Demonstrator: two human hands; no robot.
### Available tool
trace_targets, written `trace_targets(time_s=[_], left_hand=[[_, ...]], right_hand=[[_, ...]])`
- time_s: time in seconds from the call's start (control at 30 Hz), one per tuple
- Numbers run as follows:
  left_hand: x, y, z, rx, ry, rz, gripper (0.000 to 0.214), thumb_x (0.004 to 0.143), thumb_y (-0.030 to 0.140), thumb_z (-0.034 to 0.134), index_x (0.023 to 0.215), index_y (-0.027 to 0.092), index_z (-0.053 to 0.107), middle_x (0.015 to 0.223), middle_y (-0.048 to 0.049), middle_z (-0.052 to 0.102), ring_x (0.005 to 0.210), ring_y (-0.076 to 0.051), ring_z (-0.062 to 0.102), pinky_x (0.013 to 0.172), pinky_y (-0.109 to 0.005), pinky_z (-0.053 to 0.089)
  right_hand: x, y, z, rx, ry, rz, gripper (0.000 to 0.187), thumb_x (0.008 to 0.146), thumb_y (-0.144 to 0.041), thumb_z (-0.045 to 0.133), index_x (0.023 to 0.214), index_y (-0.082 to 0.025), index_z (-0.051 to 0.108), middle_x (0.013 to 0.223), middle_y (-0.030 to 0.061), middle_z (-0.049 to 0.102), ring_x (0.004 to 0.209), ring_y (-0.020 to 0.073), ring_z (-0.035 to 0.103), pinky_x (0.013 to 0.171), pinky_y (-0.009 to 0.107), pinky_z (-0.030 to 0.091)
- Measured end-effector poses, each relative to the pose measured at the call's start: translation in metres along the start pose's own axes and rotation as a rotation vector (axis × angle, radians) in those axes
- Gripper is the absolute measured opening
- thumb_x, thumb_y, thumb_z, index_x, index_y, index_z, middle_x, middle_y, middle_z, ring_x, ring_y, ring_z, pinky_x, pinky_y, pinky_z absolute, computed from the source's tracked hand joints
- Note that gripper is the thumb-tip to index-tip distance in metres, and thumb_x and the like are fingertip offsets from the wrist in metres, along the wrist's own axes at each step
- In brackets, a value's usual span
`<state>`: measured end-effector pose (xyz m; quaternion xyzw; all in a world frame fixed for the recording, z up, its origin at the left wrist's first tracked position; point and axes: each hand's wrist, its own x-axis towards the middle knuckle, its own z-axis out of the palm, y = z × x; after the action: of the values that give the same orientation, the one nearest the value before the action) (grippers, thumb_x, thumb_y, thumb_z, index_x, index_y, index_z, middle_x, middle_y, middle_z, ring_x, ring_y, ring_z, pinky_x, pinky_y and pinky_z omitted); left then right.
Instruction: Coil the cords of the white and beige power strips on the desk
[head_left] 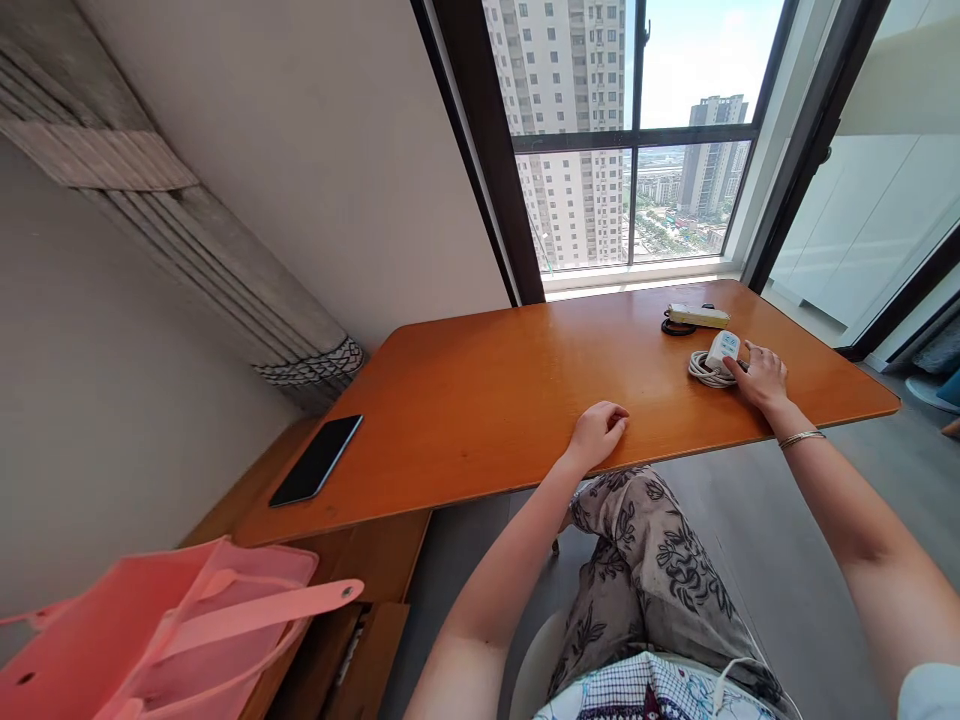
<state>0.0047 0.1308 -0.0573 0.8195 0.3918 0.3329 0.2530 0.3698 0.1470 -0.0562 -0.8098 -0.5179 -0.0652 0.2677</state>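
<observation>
My right hand is at the right part of the wooden table, its thumb against a white extension socket and its fingers bent behind it. The socket stands on the tabletop, with its pale cable coiled beside it. A small dark part shows between thumb and fingers; I cannot make out what it is. Just behind lies a cream power strip with a black cable. My left hand rests at the table's near edge, fingers loosely curled together, with nothing seen in them.
The orange-brown wooden table reaches to the window. On its left lies a black tablet. A pink bag stands at the lower left on a wooden surface. A tied grey curtain hangs by the left wall.
</observation>
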Motion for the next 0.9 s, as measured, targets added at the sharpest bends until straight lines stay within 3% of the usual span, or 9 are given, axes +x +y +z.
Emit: trace_targets(time_s=[0.2, 0.37, 0.5, 0.6, 0.7, 0.77, 0.9], left_hand=[[0.0, -0.001, 0.001, 0.006, 0.001, 0.01, 0.013, 0.086, 0.018, 0.056, 0.09, 0.019, 0.068, 0.094, -0.006, 0.072, 0.091, -0.02, 0.067, 0.087, -0.035, 0.054], [-0.001, 0.001, 0.0, 0.008, -0.006, 0.006, 0.013, 0.087, 0.019, 0.056, 0.09, 0.019, 0.068, 0.095, -0.0058, 0.072, 0.091, -0.019, 0.066, 0.087, -0.035, 0.054], [-0.003, 0.005, -0.001, 0.108, 0.028, -0.005, 0.015, 0.088, 0.019, 0.055, 0.094, 0.019, 0.068, 0.105, -0.0088, 0.071, 0.102, -0.022, 0.065, 0.095, -0.039, 0.051], [-0.004, 0.007, 0.001, 0.259, 0.071, -0.054, 0.02, 0.086, 0.02, 0.059, 0.104, 0.02, 0.068, 0.127, -0.012, 0.066, 0.125, -0.028, 0.057, 0.111, -0.047, 0.041], [-0.004, 0.007, 0.005, 0.374, 0.045, -0.134, 0.034, 0.087, 0.024, 0.061, 0.121, 0.018, 0.064, 0.144, -0.0149, 0.056, 0.142, -0.032, 0.042, 0.12, -0.054, 0.028], [-0.004, 0.006, 0.007, 0.421, -0.001, -0.163, 0.039, 0.091, 0.028, 0.057, 0.128, 0.018, 0.06, 0.149, -0.0158, 0.052, 0.144, -0.032, 0.039, 0.121, -0.055, 0.023], [-0.005, 0.007, 0.009, 0.481, -0.059, -0.162, 0.044, 0.095, 0.036, 0.05, 0.135, 0.018, 0.056, 0.154, -0.0168, 0.046, 0.146, -0.031, 0.037, 0.122, -0.055, 0.021]], right_hand=[[-0.006, 0.002, 0.005, 0.141, 0.182, 0.019, 0.07, 0.094, -0.061, 0.033, 0.137, -0.009, 0.052, 0.143, 0.0246, 0.049, 0.137, 0.0373, 0.038, 0.111, 0.056, 0.03], [-0.04, -0.044, -0.015, 0.231, 0.245, -0.208, 0.051, 0.095, -0.049, 0.039, 0.129, -0.016, 0.058, 0.138, 0.0185, 0.055, 0.13, 0.0324, 0.045, 0.111, 0.051, 0.033], [-0.077, -0.095, -0.02, 0.252, 0.007, -0.437, 0.045, 0.097, -0.041, 0.037, 0.125, -0.02, 0.064, 0.131, 0.0141, 0.062, 0.13, 0.0312, 0.048, 0.113, 0.049, 0.03], [-0.094, -0.122, -0.007, 0.21, -0.186, -0.567, 0.05, 0.097, -0.04, 0.039, 0.139, -0.02, 0.057, 0.143, 0.0118, 0.057, 0.141, 0.0314, 0.039, 0.118, 0.05, 0.026], [-0.1, -0.135, 0.006, 0.052, -0.391, -0.548, 0.059, 0.098, -0.049, 0.039, 0.149, -0.02, 0.047, 0.158, 0.011, 0.04, 0.15, 0.0337, 0.025, 0.12, 0.055, 0.019], [-0.099, -0.138, 0.009, -0.015, -0.49, -0.526, 0.063, 0.099, -0.055, 0.036, 0.152, -0.022, 0.043, 0.162, 0.0109, 0.034, 0.151, 0.0338, 0.024, 0.121, 0.056, 0.017], [-0.099, -0.138, 0.006, -0.039, -0.519, -0.512, 0.066, 0.1, -0.058, 0.035, 0.154, -0.021, 0.039, 0.163, 0.0113, 0.03, 0.152, 0.0318, 0.022, 0.122, 0.053, 0.016]])
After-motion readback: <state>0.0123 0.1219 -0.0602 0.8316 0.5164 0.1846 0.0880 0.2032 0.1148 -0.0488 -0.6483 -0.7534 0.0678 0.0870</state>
